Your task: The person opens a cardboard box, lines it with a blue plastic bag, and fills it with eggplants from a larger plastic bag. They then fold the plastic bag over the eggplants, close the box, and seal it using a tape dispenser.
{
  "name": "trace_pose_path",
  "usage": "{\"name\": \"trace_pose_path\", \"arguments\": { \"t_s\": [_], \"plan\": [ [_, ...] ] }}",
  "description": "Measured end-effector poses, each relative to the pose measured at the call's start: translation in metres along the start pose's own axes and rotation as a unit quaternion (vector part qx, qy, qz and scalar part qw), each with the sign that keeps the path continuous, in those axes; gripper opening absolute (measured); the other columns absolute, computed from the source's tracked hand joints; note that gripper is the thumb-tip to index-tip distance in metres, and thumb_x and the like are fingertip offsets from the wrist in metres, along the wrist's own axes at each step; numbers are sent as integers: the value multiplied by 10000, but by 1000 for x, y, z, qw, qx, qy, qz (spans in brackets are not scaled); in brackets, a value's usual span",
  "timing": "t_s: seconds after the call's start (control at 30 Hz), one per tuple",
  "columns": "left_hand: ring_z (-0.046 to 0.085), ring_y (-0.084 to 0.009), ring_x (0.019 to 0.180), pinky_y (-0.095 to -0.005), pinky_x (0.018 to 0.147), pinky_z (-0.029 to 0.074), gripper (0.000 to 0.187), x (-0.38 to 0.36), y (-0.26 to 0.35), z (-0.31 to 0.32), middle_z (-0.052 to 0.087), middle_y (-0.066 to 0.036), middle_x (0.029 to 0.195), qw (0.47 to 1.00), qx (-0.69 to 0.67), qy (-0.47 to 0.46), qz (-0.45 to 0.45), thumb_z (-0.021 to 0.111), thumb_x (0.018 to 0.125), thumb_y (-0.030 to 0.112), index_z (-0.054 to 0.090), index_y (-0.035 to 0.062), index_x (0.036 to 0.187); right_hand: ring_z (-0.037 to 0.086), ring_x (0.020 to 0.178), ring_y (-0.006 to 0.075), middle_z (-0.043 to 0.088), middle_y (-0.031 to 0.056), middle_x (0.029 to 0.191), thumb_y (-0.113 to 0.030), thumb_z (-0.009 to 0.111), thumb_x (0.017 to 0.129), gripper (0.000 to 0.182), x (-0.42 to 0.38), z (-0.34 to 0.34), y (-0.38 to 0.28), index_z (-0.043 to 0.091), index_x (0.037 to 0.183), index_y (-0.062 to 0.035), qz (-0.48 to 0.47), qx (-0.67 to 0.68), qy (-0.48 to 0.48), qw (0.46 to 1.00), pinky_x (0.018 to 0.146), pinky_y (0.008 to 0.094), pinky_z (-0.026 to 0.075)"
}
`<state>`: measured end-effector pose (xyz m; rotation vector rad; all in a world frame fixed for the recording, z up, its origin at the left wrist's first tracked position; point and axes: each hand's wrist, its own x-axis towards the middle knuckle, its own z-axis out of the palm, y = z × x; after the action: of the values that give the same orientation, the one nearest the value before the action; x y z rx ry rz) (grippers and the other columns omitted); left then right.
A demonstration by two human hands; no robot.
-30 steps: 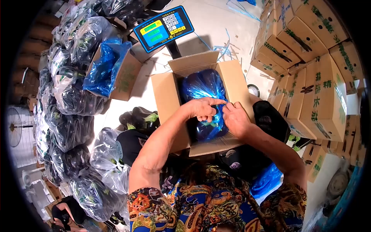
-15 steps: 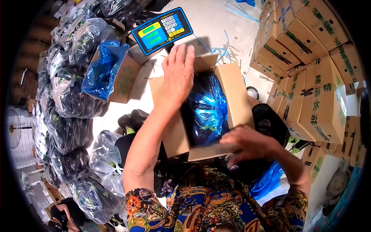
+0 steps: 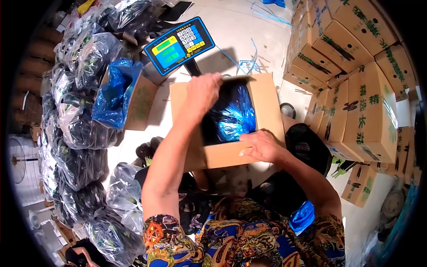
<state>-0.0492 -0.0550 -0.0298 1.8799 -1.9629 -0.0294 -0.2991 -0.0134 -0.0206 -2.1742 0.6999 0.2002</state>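
An open cardboard box (image 3: pixel 268 104) stands in front of me with its flaps up or spread. Inside it lies a tied blue plastic bag (image 3: pixel 235 116) with dark contents. My left hand (image 3: pixel 203 92) is at the far left corner of the box, its fingers closed over the far flap. At the near side, my right hand (image 3: pixel 262 146) grips the near flap, fingers over its upper edge and thumb on the outer face. Just beyond the box is a scale display (image 3: pixel 180 44) with lit green digits.
Clear bags of dark produce (image 3: pixel 84 120) are piled at the left. A second box (image 3: pixel 142 100) with a blue liner stands beside them. Printed cartons (image 3: pixel 364 115) are stacked at the right. Part of another person (image 3: pixel 80 253) shows at the lower left.
My right hand has moved onto the near flap, which is now raised. My left hand has come down onto the far flap and closed. The display appears farther left and lower.
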Motion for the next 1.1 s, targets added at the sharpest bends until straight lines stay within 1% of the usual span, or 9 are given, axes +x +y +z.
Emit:
{"name": "trace_pose_path", "arguments": {
  "t_s": [0.17,0.37,0.43,0.47,0.57,0.7,0.87,0.97,1.1],
  "plan": [
    [375,-347,1338,-483,1046,337,554,-67,39,51,443,-176,1410,998,54,-18,-38,571,915,414,498,20,1297,454,1043,299,488,112,1052,-383,845,576,629,-1,28,-9,552,1009,-34,-26,-166,261,951,904,448,356],
    [296,-381,1379,-487,1090,265,609,-81,50,63,338,-190,1486,998,34,28,-53,611,894,405,446,85,1385,441,1207,374,472,206,1294,-429,853,562,962,-13,16,32,436,1300,26,-5,-194,456,869,1006,497,344],
    [288,-391,1379,-497,1089,261,581,-81,51,60,332,-188,1489,998,36,25,-44,619,892,396,459,140,1387,444,1243,386,451,239,1354,-396,829,639,961,-14,9,57,374,1353,60,151,-97,452,874,1035,487,357],
    [271,-403,1386,-514,1089,251,554,-81,53,64,323,-187,1497,998,41,24,-37,615,888,422,478,211,1381,628,1032,318,626,203,1146,-234,799,735,748,-21,-1,56,433,1325,43,225,117,375,892,912,383,478],
    [253,-406,1397,-523,1091,242,565,-80,53,62,307,-185,1508,998,19,16,-55,612,883,445,481,221,1385,656,1000,258,662,176,1117,-163,722,809,578,-33,-16,25,482,1284,62,46,240,331,912,907,333,486],
    [237,-401,1407,-524,1103,220,581,-79,52,64,294,-167,1522,998,14,14,-61,607,882,458,476,225,1398,558,1074,360,596,191,1161,-232,639,874,423,-18,0,-19,572,1213,13,72,86,321,940,944,405,442],
    [290,-401,1389,-501,1095,263,522,-81,45,65,351,-154,1502,998,-25,-3,-64,641,835,268,544,148,1333,416,1214,316,438,136,1393,-288,600,890,535,41,68,-14,475,1346,-37,-14,-124,448,885,993,470,347],
    [421,-395,1307,-473,1055,348,490,-82,-17,66,469,-174,1410,957,-290,-7,-27,641,818,202,566,101,1292,385,1243,316,411,101,1436,-302,606,883,540,43,65,-11,480,1351,-63,-28,-127,381,915,998,467,323],
    [499,-366,1244,-431,1042,390,514,-72,-67,-7,534,-218,1323,950,117,231,-175,650,825,247,553,8,1270,370,1260,322,403,80,1451,-300,607,880,537,34,55,3,483,1356,-84,-41,-183,369,910,1004,470,300]
  ]
}}
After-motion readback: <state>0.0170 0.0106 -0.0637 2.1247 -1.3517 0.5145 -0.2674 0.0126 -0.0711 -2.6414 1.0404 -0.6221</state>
